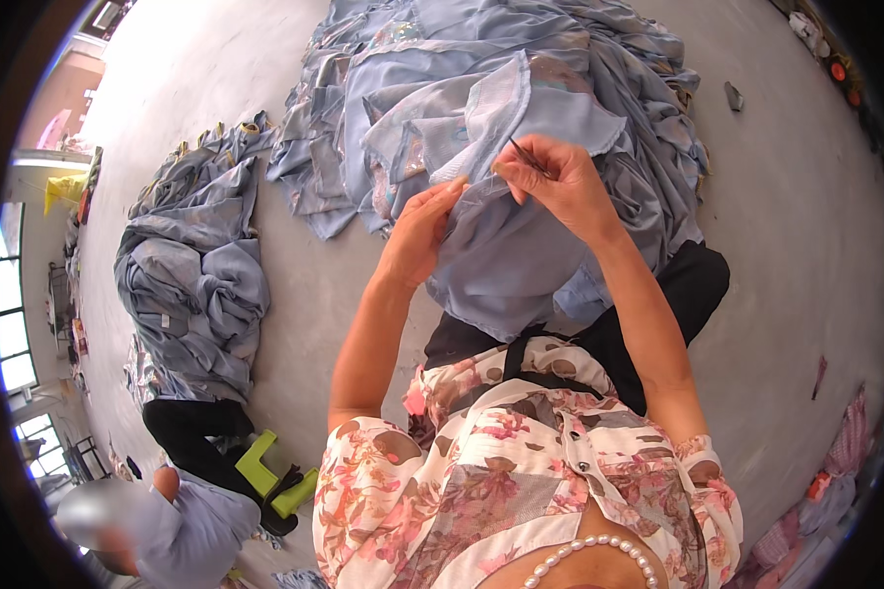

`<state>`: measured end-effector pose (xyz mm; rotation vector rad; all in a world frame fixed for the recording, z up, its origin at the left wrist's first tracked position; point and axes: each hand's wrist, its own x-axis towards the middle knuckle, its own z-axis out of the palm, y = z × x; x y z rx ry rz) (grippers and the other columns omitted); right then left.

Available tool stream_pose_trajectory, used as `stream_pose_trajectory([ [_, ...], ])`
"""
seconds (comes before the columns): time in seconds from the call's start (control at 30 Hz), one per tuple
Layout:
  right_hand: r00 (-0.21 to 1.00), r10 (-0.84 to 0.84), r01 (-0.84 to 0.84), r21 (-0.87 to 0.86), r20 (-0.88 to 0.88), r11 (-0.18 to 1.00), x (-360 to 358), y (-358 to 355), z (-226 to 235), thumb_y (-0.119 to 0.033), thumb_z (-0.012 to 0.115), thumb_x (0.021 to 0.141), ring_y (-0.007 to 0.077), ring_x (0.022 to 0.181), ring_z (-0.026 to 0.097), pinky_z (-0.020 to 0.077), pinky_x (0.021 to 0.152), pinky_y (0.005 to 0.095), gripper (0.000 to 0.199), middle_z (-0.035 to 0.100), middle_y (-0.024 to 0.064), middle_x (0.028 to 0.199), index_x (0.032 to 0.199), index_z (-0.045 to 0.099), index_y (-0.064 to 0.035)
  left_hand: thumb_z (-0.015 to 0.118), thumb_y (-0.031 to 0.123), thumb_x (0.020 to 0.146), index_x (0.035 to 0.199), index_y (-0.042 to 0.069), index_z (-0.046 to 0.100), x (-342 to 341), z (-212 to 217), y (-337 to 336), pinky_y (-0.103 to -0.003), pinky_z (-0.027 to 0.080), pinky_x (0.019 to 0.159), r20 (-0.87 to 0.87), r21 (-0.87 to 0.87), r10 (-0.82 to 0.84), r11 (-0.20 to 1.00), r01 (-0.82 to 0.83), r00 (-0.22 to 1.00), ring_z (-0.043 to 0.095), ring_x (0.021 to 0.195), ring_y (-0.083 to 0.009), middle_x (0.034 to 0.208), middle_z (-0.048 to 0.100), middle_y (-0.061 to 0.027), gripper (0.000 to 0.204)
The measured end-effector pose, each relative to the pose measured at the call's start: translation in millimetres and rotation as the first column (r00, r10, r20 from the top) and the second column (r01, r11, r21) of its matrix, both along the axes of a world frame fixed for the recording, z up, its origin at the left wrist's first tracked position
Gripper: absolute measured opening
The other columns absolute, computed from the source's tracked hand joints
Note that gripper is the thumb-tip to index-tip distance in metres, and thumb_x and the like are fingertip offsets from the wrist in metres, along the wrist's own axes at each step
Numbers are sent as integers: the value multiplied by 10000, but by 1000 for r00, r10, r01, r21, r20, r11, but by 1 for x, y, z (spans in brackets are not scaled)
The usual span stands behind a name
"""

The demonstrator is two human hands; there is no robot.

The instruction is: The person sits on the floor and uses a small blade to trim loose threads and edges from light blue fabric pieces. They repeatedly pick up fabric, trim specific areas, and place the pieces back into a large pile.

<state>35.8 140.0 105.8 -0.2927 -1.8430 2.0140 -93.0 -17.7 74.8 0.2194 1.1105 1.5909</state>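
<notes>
A light blue garment point(506, 255) lies over my lap, and both of my hands hold it up. My left hand point(424, 228) pinches a fold of the fabric near its edge. My right hand point(558, 177) grips a thin dark pointed tool point(526, 157) and also presses the cloth, fingertips close to the left hand's. A sheer patterned trim point(496, 108) rises just above the hands. Behind it a big heap of similar blue garments point(481, 59) is spread on the floor.
A second pile of blue garments point(201, 265) lies on the grey concrete floor point(796, 245) at left. Another person in blue point(182, 530) sits at lower left by a green stool point(265, 471). A small dark object point(734, 96) lies at upper right. Cloth scraps point(835, 471) lie at lower right.
</notes>
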Motion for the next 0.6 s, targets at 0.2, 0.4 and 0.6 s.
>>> stream_pose_trajectory([
  [0.2, 930, -365, 245, 672, 40, 699, 14, 0, 7, -348, 639, 859, 247, 622, 617, 503, 603, 306, 379, 615, 99, 747, 1046, 552, -30, 533, 143, 914, 1102, 1, 603, 0, -4, 0, -230, 509, 747, 153, 47, 26, 998, -33, 988, 622, 844, -94, 999, 652, -48, 246],
  [0.4, 961, -275, 212, 607, 11, 765, 33, -24, -19, -202, 685, 834, 175, 596, 607, 473, 546, 270, 217, 609, 71, 708, 915, 570, -37, 482, 128, 908, 1209, -27, 540, -10, -23, -2, -260, 512, 801, 249, 129, -42, 992, 10, 968, 630, 891, -125, 1047, 650, -91, 344],
  [0.6, 949, -311, 272, 651, -59, 708, 20, -22, -28, -209, 711, 805, 160, 576, 596, 466, 531, 261, 237, 619, 59, 696, 912, 580, -43, 522, 121, 898, 1133, 2, 603, -3, -4, 1, -215, 501, 717, 99, -1, 43, 999, -43, 994, 616, 813, -75, 984, 654, -36, 276],
])
